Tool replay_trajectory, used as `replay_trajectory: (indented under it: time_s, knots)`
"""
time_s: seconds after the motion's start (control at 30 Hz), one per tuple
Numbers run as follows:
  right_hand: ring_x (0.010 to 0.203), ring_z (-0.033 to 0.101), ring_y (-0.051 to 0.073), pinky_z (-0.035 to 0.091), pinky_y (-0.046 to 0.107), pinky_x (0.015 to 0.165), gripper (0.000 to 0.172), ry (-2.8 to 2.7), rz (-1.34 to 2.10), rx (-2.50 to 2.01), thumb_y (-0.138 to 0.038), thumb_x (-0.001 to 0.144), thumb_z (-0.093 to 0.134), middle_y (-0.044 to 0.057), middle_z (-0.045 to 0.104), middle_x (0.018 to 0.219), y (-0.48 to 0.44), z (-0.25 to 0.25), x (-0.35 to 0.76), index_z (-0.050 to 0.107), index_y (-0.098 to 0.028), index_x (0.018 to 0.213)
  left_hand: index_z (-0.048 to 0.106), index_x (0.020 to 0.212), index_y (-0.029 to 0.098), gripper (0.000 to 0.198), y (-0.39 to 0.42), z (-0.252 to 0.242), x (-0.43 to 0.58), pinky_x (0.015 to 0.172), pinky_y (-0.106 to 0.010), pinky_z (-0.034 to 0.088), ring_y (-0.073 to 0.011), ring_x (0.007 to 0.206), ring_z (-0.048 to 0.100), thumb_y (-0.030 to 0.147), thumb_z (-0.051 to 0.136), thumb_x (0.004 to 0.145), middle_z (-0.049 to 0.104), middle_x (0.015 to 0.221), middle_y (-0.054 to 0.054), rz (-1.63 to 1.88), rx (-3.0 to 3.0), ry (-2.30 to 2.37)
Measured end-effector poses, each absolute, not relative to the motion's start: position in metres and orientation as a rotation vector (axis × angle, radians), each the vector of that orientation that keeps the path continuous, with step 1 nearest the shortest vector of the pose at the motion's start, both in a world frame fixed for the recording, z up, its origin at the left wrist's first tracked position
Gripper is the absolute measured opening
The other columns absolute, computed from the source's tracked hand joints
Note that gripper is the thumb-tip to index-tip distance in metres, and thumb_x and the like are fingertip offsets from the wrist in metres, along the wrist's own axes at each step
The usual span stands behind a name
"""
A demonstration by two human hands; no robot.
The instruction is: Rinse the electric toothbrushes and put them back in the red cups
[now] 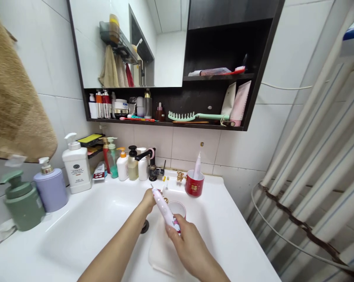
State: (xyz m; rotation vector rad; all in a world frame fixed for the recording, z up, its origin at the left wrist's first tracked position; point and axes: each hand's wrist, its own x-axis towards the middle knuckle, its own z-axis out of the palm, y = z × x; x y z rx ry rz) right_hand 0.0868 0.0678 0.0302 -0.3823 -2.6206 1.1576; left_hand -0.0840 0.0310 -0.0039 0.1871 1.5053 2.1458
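Observation:
My right hand [190, 244] is wrapped round a pale pink electric toothbrush handle [166, 211] with a cartoon print at its lower end. Its bare metal tip points up and to the left, with no brush head on it. Just behind that tip, my left hand [149, 199] is closed, its fingers partly hidden by the handle; a small pale piece shows near them, too small to name. Below the handle, a second cup [181, 207] with a gold handle sits by the basin, partly covered. Another pink toothbrush [197, 166] stands upright in a red cup [195, 186] on the sink's back ledge.
A black faucet [153, 164] rises behind the white basin [85, 219]. Several pump bottles, including a purple one [51, 188] and a green one [24, 203], line the left side. Overhead hangs a dark mirror cabinet [165, 124]; white pipes [309, 156] run along the right.

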Motion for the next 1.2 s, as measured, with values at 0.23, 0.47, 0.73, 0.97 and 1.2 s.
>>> replay_trajectory:
  time_s: [0.23, 0.47, 0.73, 0.97, 1.2]
  knots:
    - [0.051, 0.043, 0.011, 0.029, 0.022, 0.046, 0.018, -2.685, 1.244, -0.356, -0.034, 0.071, 0.033, -0.001, 0.045, 0.056, 0.067, 0.019, 0.08, 0.04, -0.018, 0.066, 0.045, 0.055, 0.011, 0.013, -0.005, 0.014, -0.066, 0.044, -0.014, 0.037, -0.0034, 0.041, 0.042, 0.008, 0.043, 0.067, 0.044, 0.046, 0.003, 2.333, 0.07, 1.092]
    - [0.053, 0.044, 0.011, 0.031, 0.02, 0.043, 0.019, -2.669, 1.331, -0.377, -0.033, 0.072, 0.031, -0.001, 0.044, 0.058, 0.069, 0.011, 0.074, 0.041, -0.018, 0.067, 0.047, 0.063, 0.01, 0.006, -0.009, 0.017, -0.07, 0.044, -0.015, 0.039, -0.005, 0.042, 0.045, 0.008, 0.044, 0.068, 0.046, 0.048, 0.0, 2.336, 0.019, 0.918]
    - [0.037, 0.037, 0.006, 0.03, 0.017, 0.032, 0.018, -2.633, 1.57, -0.466, -0.033, 0.072, 0.03, -0.004, 0.038, 0.052, 0.065, 0.014, 0.073, 0.038, -0.017, 0.068, 0.045, 0.062, 0.012, 0.006, -0.008, 0.017, -0.071, 0.044, -0.016, 0.039, -0.0065, 0.045, 0.048, 0.01, 0.046, 0.067, 0.047, 0.048, 0.001, 2.386, 0.017, 0.87]
    - [0.031, 0.034, 0.004, 0.026, 0.015, 0.028, 0.02, -2.561, 1.701, -0.491, -0.037, 0.071, 0.031, -0.006, 0.037, 0.05, 0.06, 0.017, 0.073, 0.035, -0.018, 0.066, 0.043, 0.057, 0.013, 0.01, -0.007, 0.018, -0.069, 0.043, -0.016, 0.039, -0.0059, 0.043, 0.046, 0.01, 0.047, 0.066, 0.047, 0.046, 0.001, 2.379, 0.041, 0.897]
    - [0.029, 0.032, 0.003, 0.025, 0.015, 0.028, 0.017, -2.555, 1.718, -0.536, -0.033, 0.071, 0.03, -0.006, 0.037, 0.049, 0.06, 0.02, 0.075, 0.035, -0.018, 0.066, 0.042, 0.056, 0.013, 0.012, -0.007, 0.015, -0.066, 0.046, -0.016, 0.039, -0.0056, 0.044, 0.047, 0.011, 0.049, 0.065, 0.046, 0.045, 0.003, 2.351, 0.15, 0.988]
